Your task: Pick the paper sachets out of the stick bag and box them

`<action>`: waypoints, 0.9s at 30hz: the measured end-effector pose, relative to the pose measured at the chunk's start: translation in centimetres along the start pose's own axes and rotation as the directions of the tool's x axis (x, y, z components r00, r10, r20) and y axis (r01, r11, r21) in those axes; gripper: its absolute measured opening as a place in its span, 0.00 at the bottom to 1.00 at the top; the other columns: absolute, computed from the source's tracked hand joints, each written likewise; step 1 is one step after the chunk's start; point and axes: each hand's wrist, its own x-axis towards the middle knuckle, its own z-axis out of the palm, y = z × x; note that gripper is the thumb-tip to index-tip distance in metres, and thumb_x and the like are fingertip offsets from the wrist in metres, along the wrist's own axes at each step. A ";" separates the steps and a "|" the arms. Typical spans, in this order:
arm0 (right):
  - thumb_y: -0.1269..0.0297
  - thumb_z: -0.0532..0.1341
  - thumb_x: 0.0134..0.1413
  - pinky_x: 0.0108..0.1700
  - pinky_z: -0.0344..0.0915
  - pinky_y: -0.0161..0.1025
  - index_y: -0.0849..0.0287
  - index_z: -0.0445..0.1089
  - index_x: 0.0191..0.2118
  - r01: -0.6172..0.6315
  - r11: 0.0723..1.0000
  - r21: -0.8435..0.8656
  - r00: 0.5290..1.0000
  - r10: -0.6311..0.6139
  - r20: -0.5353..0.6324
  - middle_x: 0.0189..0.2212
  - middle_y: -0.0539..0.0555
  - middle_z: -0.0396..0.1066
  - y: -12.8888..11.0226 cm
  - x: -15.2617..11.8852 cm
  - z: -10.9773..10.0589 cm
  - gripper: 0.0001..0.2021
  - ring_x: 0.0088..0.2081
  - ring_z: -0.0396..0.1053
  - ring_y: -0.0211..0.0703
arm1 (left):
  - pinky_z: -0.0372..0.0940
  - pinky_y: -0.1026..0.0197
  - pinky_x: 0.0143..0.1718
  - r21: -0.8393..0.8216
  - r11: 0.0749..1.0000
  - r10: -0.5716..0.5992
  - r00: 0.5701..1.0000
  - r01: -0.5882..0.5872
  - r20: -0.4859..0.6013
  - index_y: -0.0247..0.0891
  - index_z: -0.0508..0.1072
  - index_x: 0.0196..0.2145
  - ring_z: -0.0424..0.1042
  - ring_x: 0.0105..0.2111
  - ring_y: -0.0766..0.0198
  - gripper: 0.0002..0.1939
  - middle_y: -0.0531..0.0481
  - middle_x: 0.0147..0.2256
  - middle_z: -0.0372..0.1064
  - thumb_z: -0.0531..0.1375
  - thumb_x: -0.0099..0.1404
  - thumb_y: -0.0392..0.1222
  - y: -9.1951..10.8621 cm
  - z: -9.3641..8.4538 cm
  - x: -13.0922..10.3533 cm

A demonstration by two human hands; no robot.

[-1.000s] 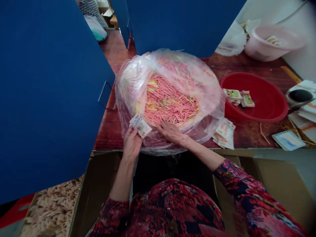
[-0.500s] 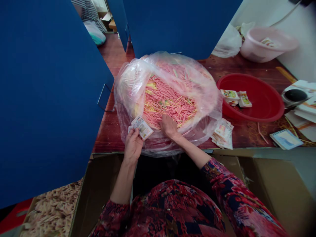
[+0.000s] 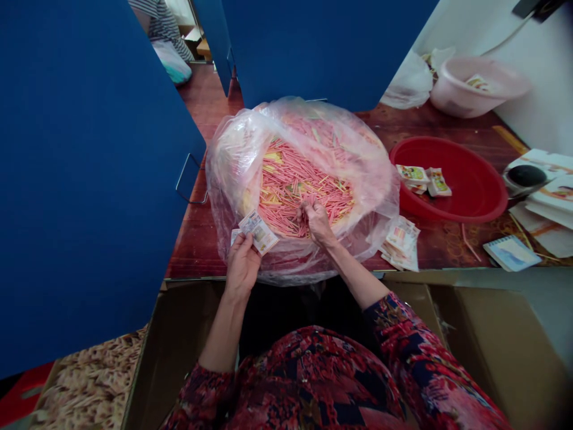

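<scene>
A large clear plastic bag (image 3: 233, 155) lies open in front of me, full of thin pink and yellow sticks (image 3: 295, 173). My left hand (image 3: 243, 263) pinches a small printed packet (image 3: 259, 232) at the bag's near left edge; part of another packet shows behind it. Over the near part of the sticks is my right hand (image 3: 317, 222), its fingers curled together. Whether sticks are between those fingers I cannot make out. To the right of the bag lies a pile of similar printed packets (image 3: 400, 242).
A red basin (image 3: 474, 185) holds several small packs. Behind it stands a pale pink basin (image 3: 461, 98). A small notebook (image 3: 511, 252) and rubber bands lie at the right. Blue panels (image 3: 308, 48) rise behind and at left. A person's striped sleeve (image 3: 168, 30) shows far left.
My right hand has lifted slightly out of the sticks and turned, fingers now drawn together. My left hand still holds the packet in the same place. The view has shifted slightly.
</scene>
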 end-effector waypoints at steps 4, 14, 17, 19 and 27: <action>0.50 0.55 0.61 0.35 0.65 0.36 0.53 0.58 0.36 0.056 0.997 0.053 0.998 -0.058 0.029 0.28 0.48 0.65 0.1 -1.0 0.3 0.12 0.29 0.63 0.39 | 0.69 0.56 0.55 -0.001 1.000 0.012 1.000 -0.012 -0.008 0.40 0.76 0.41 0.76 0.49 0.62 0.10 0.50 0.47 0.79 0.69 0.61 0.35 -0.2 0.2 -0.1; 0.59 0.54 0.58 0.48 0.66 0.40 0.55 0.61 0.45 0.139 0.962 -0.237 0.987 -0.113 0.118 0.42 0.55 0.69 0.8 -2.6 0.6 0.11 0.43 0.67 0.43 | 0.69 0.57 0.55 -0.013 1.000 0.013 1.000 -0.013 -0.006 0.39 0.77 0.40 0.77 0.47 0.63 0.08 0.50 0.45 0.79 0.67 0.62 0.34 -0.6 0.4 -0.1; 0.60 0.51 0.61 0.44 0.66 0.39 0.54 0.60 0.40 0.130 0.952 -0.278 0.986 -0.094 0.139 0.35 0.52 0.68 1.1 -2.4 0.7 0.06 0.36 0.66 0.42 | 0.69 0.56 0.55 -0.010 1.000 0.019 1.000 -0.019 0.005 0.39 0.76 0.39 0.78 0.46 0.62 0.07 0.49 0.44 0.79 0.68 0.62 0.35 -0.6 0.7 -0.2; 0.61 0.51 0.61 0.38 0.65 0.38 0.53 0.58 0.37 0.112 0.963 -0.244 0.990 -0.086 0.114 0.30 0.49 0.65 1.1 -2.0 0.7 0.04 0.31 0.63 0.41 | 0.69 0.56 0.55 -0.026 1.000 0.011 1.000 -0.010 0.013 0.39 0.76 0.39 0.78 0.46 0.62 0.07 0.49 0.43 0.80 0.67 0.62 0.35 -0.5 1.0 -0.3; 0.71 0.56 0.57 0.23 0.55 0.30 0.56 0.62 0.33 -0.276 0.729 0.627 0.957 0.272 0.104 0.23 0.45 0.61 -2.3 0.1 0.6 0.03 0.20 0.53 0.33 | 0.68 0.56 0.55 -0.158 0.985 -0.055 0.997 0.063 0.055 0.38 0.76 0.39 0.77 0.46 0.64 0.05 0.49 0.43 0.79 0.62 0.66 0.31 -1.5 3.9 -0.5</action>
